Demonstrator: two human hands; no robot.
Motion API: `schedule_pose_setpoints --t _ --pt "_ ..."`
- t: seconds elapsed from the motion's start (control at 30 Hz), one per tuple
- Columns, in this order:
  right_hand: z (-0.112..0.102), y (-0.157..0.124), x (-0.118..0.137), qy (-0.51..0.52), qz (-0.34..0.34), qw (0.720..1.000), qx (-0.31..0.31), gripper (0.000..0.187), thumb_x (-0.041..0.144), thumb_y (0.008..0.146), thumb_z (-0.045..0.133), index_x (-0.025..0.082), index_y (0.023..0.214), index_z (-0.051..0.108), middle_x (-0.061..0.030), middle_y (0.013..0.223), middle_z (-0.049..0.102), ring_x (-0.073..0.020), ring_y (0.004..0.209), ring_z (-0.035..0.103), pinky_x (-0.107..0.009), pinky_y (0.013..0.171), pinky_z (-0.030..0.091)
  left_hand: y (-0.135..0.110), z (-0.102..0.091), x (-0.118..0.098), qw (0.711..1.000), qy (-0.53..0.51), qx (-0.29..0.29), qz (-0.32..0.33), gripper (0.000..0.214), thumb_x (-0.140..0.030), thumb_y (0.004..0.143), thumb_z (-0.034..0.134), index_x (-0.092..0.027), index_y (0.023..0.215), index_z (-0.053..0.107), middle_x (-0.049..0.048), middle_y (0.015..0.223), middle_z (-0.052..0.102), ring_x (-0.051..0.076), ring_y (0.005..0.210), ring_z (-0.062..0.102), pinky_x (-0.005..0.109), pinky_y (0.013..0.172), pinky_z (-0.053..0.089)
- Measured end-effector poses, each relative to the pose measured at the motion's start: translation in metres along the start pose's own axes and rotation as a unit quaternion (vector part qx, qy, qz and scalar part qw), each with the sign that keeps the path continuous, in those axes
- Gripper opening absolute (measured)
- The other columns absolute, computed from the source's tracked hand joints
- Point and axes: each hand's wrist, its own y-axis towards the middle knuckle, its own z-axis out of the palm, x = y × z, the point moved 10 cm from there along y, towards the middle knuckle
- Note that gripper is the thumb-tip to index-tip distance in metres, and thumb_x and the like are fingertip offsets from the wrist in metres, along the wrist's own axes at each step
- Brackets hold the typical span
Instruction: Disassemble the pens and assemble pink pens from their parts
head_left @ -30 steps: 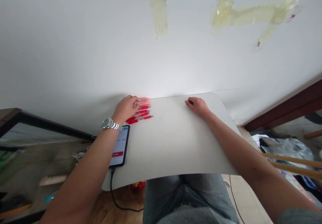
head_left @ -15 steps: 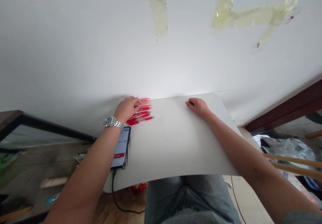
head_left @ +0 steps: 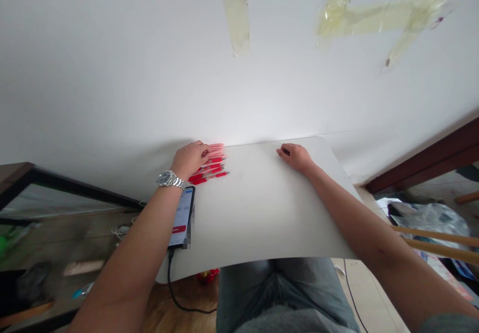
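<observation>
Several red pens (head_left: 213,166) lie side by side at the far left of a small white table (head_left: 262,213). My left hand (head_left: 190,158), with a silver watch on the wrist, rests on the left ends of the pens, its fingers curled over them. My right hand (head_left: 295,157) lies near the table's far edge, to the right of the pens and apart from them. Its fingers are curled loosely, and a small dark thing shows at the fingertips that I cannot make out.
A phone (head_left: 180,218) with a timer screen lies at the table's left edge, under my left forearm, with a black cable (head_left: 175,293) hanging down. A white wall with yellowed tape (head_left: 337,13) rises behind the table. Clutter lies on the floor at both sides.
Both hands stay almost where they were; the view has shifted slightly. The pens have not moved.
</observation>
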Motion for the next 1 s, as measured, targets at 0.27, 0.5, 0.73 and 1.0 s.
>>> schedule_pose_setpoints --t 0.27,0.5,0.73,1.0 --pt "0.000 0.000 -0.001 0.001 -0.002 1.000 -0.004 0.033 0.045 0.097 0.050 0.022 0.075 0.060 -0.0038 0.076 0.067 -0.0174 0.068 0.052 -0.030 0.064 0.032 -0.003 -0.010 -0.007 1.000 0.002 -0.017 0.014 0.027 -0.039 0.096 0.053 -0.026 0.106 0.074 0.0094 0.099 0.069 0.027 0.088 0.063 0.036 0.074 0.043" --pt "0.000 0.001 0.000 -0.002 -0.001 1.000 -0.003 0.033 0.045 0.097 0.050 0.023 0.076 0.061 -0.0040 0.078 0.068 -0.0176 0.070 0.053 -0.030 0.064 0.032 -0.004 -0.042 -0.037 0.998 -0.041 -0.048 0.017 0.024 -0.036 0.097 0.055 -0.027 0.108 0.074 0.0069 0.108 0.070 0.025 0.093 0.065 0.035 0.077 0.047" --pt "0.001 0.002 0.000 -0.006 -0.001 1.000 0.001 0.034 0.045 0.098 0.049 0.023 0.075 0.060 -0.0041 0.078 0.068 -0.0174 0.068 0.052 -0.030 0.064 0.031 -0.001 -0.051 -0.088 0.966 -0.248 -0.073 0.025 0.019 -0.035 0.095 0.061 -0.023 0.104 0.073 0.0047 0.104 0.072 0.017 0.081 0.067 0.030 0.077 0.054" --pt "0.002 0.003 -0.004 -0.009 0.001 1.000 -0.006 0.035 0.046 0.097 0.049 0.023 0.074 0.061 -0.0039 0.076 0.067 -0.0175 0.067 0.052 -0.030 0.062 0.030 0.007 -0.017 -0.138 0.888 -0.454 -0.071 0.004 0.015 -0.031 0.091 0.064 -0.021 0.099 0.071 0.0047 0.099 0.077 0.019 0.090 0.072 0.033 0.084 0.060"
